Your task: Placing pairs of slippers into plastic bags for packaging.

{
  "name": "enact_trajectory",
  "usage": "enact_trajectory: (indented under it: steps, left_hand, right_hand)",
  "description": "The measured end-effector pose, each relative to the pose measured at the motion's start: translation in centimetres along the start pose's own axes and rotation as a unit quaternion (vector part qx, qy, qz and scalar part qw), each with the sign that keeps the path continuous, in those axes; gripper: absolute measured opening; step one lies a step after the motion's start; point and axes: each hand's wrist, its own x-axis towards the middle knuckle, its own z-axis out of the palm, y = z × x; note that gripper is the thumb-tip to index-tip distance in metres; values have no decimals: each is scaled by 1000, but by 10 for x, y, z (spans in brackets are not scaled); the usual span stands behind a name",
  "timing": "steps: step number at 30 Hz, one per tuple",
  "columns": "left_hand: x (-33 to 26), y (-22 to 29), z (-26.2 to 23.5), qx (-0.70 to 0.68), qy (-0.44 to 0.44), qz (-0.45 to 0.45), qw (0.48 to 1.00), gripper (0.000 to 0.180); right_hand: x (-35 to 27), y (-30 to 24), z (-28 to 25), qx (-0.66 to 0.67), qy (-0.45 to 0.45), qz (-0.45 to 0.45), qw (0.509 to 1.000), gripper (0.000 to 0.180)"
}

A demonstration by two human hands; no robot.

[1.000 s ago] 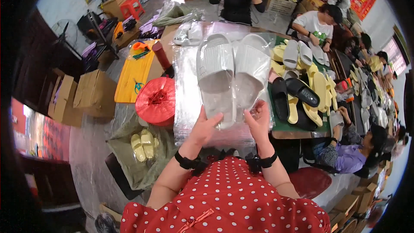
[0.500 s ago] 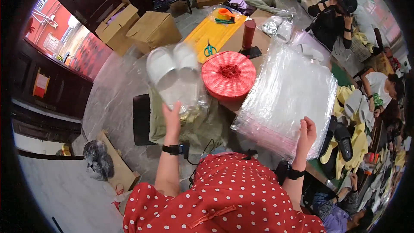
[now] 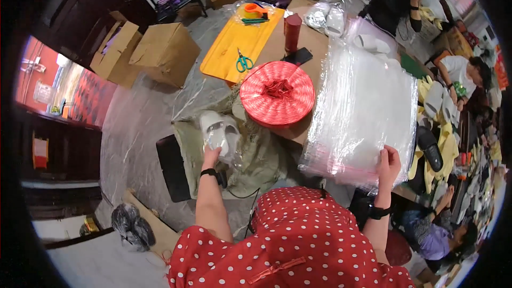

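My left hand (image 3: 212,156) is closed on a pair of white slippers (image 3: 215,128) in a clear plastic bag. It holds them low over a greenish woven sack (image 3: 255,168) to the left of the table. On the table's right part lies a broad stack of clear plastic bags (image 3: 368,101) with a pinkish near edge. At that stack's near right corner is my right hand (image 3: 390,162), thumb and fingers drawn together. Whether a bag is pinched between them does not show clearly. A big roll of red plastic twine (image 3: 277,94) sits between the two hands, further back.
Teal scissors (image 3: 244,64) lie on a yellow board (image 3: 224,48), near a dark red cylinder (image 3: 292,33) and a phone (image 3: 298,56). Cardboard boxes (image 3: 165,53) stand on the floor at left. Yellow and black slippers (image 3: 430,148) pile up at right, where other people sit.
My left hand has lowered the bagged slippers from beside the twine roll down to the sack. My right hand has shifted slightly at the stack's corner. The whole view has turned a little.
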Motion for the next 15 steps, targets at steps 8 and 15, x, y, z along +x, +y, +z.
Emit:
enact_trajectory:
  steps: [8,15]
  left_hand:
    - [1,33,26,227,350,133,899,58]
    - [-74,132,63,84,264,317,907,47]
  right_hand:
    - [-7,-21,7,-17,-1,-12,1000,17]
    - [-7,-22,-10,-65,1,-4,998,17]
